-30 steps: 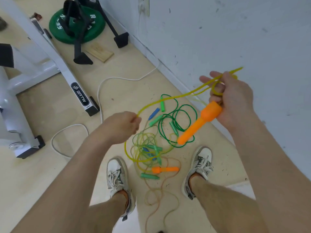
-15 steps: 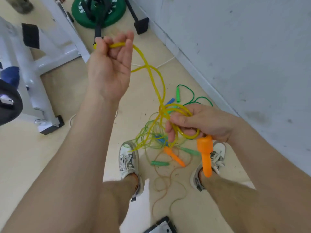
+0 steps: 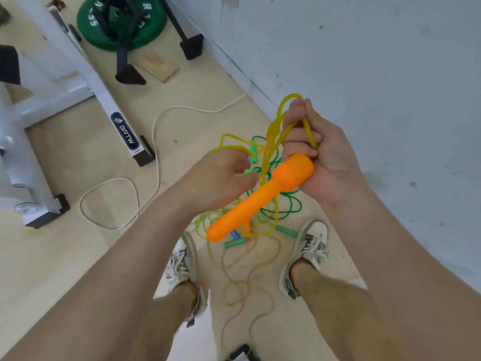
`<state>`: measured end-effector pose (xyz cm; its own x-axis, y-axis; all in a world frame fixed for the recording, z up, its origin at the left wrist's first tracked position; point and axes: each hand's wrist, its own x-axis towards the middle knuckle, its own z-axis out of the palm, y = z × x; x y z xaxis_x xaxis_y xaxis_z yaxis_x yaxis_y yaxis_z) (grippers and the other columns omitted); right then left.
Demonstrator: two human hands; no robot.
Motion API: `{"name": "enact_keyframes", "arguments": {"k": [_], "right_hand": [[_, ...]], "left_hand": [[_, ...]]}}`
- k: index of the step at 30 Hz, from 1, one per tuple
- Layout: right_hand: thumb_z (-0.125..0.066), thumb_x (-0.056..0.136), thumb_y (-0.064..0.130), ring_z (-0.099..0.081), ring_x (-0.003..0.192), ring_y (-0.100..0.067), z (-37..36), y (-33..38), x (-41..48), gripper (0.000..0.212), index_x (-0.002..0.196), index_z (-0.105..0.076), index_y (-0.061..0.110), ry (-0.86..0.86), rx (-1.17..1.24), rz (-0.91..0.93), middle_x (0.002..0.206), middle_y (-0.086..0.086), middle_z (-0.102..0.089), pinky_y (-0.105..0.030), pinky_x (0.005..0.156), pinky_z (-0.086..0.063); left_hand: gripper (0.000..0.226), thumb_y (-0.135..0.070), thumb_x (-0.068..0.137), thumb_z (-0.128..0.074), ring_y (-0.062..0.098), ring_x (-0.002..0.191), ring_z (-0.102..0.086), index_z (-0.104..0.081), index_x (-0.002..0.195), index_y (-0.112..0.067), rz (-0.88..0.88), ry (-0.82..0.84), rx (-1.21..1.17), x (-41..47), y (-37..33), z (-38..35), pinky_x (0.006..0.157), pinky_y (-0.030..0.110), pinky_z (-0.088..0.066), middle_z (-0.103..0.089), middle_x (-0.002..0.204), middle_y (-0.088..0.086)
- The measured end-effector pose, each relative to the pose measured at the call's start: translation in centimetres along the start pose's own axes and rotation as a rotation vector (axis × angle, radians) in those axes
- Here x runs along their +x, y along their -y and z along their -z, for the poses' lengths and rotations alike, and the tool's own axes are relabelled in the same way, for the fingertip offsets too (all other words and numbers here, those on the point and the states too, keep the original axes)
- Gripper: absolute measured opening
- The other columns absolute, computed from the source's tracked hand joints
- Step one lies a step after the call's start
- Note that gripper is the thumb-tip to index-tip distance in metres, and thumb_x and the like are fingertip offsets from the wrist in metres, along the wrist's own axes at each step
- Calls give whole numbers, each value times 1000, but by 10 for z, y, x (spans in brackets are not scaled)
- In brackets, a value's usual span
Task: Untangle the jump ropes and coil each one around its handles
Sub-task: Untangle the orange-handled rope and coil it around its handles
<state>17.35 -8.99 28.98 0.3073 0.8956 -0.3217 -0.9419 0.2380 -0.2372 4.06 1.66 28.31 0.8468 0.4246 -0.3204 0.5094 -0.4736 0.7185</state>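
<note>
My right hand (image 3: pixel 316 155) grips the thick end of an orange jump-rope handle (image 3: pixel 256 199) together with several loops of its yellow rope (image 3: pixel 279 118). The handle points down and to the left. My left hand (image 3: pixel 216 178) sits just left of the handle, fingers curled toward the yellow strand that runs past it; the fingertips are hidden. On the floor between my shoes lies a tangle of green rope (image 3: pixel 291 204), green handles (image 3: pixel 235 243), a blue handle (image 3: pixel 235 233) and pale yellow-green rope (image 3: pixel 234 290).
A white wall (image 3: pixel 377 74) runs along the right. A white machine frame (image 3: pixel 86 74) stands at the left, with a green weight plate (image 3: pixel 151 32), black stand legs and a wooden block (image 3: pixel 158 65) behind it. A white cable (image 3: pixel 156 152) loops across the floor.
My left hand has dropped from high on the left to beside the handle. My right hand has risen and turned, so the orange handle now slants down-left with more yellow loops gathered in it.
</note>
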Motion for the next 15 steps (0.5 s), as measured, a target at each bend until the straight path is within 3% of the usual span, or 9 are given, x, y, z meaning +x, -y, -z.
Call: {"name": "enact_keyframes", "arguments": {"k": [3, 5, 7, 8, 10, 13, 15], "right_hand": [[-52, 89, 14, -47, 34, -8, 2, -2, 1, 14, 86, -60, 4, 85, 132, -70, 67, -8, -64, -13, 32, -30], [-51, 91, 13, -48, 35, -9, 3, -2, 1, 18, 84, -62, 1, 64, 135, -70, 68, -9, -65, -15, 31, -32], [-51, 91, 14, -47, 34, -8, 3, -5, 1, 21, 82, -63, 0, 40, 118, -66, 67, -8, -65, -14, 30, -32], [-51, 91, 14, -47, 34, -9, 2, -7, 0, 22, 81, -63, -1, 54, 128, -77, 67, -9, -65, -14, 30, -32], [-52, 90, 12, -48, 34, -11, 0, -7, 0, 18, 83, -62, -1, 84, 155, -102, 68, -12, -65, -15, 30, -33], [-52, 90, 8, -48, 34, -13, 6, 19, -4, 15, 82, -60, -2, 92, 167, -44, 69, -13, -64, -19, 27, -36], [-51, 92, 8, -48, 36, -15, 16, 47, -11, 17, 84, -60, -3, 67, 215, 27, 73, -14, -66, -22, 28, -36]], "left_hand": [[63, -70, 71, -35, 31, 74, -57, -52, 64, -9, 18, 75, 375, 0, -2, -7, 69, 39, -49, -56, 66, 10], [53, -62, 85, -46, 29, 73, -56, -56, 64, -14, 101, -88, 559, 4, -2, -6, 64, 35, -45, -54, 64, 6], [28, -45, 83, -62, 21, 87, -62, -69, 95, -21, -79, -361, 298, 4, -1, -10, 74, 36, -51, -66, 88, 0], [31, -37, 79, -68, 15, 92, -62, -67, 108, -23, -178, -366, 46, 4, -5, -12, 80, 37, -53, -66, 97, -3], [39, -35, 73, -69, 12, 94, -62, -62, 110, -23, -271, -153, -276, 3, -9, -17, 83, 38, -53, -66, 99, -6], [42, -46, 69, -52, 17, 88, -64, -62, 94, -15, -151, 285, 86, 1, 1, -25, 80, 41, -52, -67, 89, -1], [34, -37, 79, -47, 25, 90, -63, -62, 92, -9, -64, 388, 372, 2, 18, -20, 81, 44, -50, -67, 90, 7]]}}
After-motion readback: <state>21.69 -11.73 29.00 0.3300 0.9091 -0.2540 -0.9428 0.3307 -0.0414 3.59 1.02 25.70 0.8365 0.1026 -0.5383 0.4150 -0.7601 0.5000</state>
